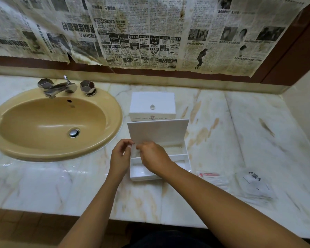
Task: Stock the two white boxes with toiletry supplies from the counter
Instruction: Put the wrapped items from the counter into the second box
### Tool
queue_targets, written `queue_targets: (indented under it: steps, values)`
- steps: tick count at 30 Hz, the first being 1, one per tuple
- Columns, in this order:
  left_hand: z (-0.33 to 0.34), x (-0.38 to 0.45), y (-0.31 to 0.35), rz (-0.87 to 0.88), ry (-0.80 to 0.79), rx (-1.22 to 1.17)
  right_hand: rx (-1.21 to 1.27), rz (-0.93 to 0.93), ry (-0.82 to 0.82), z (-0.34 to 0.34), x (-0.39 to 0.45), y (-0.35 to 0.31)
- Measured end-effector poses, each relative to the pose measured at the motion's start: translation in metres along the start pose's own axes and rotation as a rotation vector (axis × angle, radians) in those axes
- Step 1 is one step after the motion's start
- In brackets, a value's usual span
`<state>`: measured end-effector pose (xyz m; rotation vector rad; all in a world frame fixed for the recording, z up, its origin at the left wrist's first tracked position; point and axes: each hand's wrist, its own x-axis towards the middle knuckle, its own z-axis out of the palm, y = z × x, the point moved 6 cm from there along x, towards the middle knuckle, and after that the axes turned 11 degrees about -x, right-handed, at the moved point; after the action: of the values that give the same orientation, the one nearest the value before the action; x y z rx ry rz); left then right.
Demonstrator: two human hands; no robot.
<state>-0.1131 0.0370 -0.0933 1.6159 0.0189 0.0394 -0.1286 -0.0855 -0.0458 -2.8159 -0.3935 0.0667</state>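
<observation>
Both hands are pinching a small clear packet [134,150] over the open box [179,159], left hand [121,156] and right hand [153,157] fingers grasping it, likely lowering it in. Lidded box [152,104] is sitting beyond the fingers; more packets [254,187] are lying on the surface to their right.

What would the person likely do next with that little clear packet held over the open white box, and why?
Probably lower the clear packet into the open box: both hands, left hand and right hand, pinch it just above the box's left end, and the lid stands open.
</observation>
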Motion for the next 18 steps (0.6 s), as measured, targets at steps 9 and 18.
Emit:
queue_targets:
  steps: [9, 18]
  values:
    - [-0.001, 0.002, -0.003, 0.015, 0.02, -0.041, -0.055, 0.046, -0.337, 0.019, -0.009, 0.012]
    - [0.001, 0.0, -0.001, 0.046, 0.015, 0.01, -0.172, -0.059, -0.314, 0.025, -0.02, 0.009]
